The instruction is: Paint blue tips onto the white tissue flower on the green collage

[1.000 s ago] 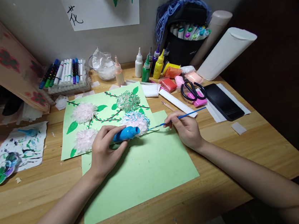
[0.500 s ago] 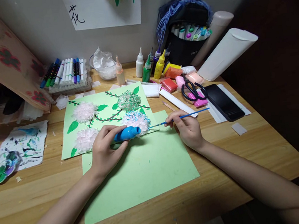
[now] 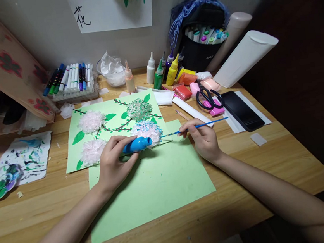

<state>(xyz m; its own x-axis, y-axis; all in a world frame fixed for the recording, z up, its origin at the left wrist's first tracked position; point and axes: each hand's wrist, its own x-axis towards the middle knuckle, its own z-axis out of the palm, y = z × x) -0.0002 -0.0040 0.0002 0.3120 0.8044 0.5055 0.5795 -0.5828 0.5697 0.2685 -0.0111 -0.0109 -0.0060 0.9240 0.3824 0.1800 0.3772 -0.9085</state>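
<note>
My left hand (image 3: 116, 160) is wrapped round an open blue paint bottle (image 3: 137, 145), tilted sideways with its mouth to the right. Between the fingers of my right hand (image 3: 201, 136) is a thin blue paintbrush (image 3: 206, 124), its tip at the right edge of a ruffled flower (image 3: 146, 130) with blue-tinted petals. That flower is on a light green sheet (image 3: 113, 106), along with two pale pink flowers, a green-dabbed flower (image 3: 139, 109), painted leaves and dark stems. Under it lies a second green sheet (image 3: 152, 189).
Paint bottles (image 3: 171, 70), clay packets (image 3: 182, 92), black scissors (image 3: 210, 99) and a phone (image 3: 243, 111) are at the back and right. Markers (image 3: 73, 77) stand back left. A paint palette (image 3: 2, 182) and stained paper (image 3: 33, 155) lie at the left.
Both hands stay almost where they were, still holding the bottle and the brush. The brush tip has shifted very slightly at the flower's edge.
</note>
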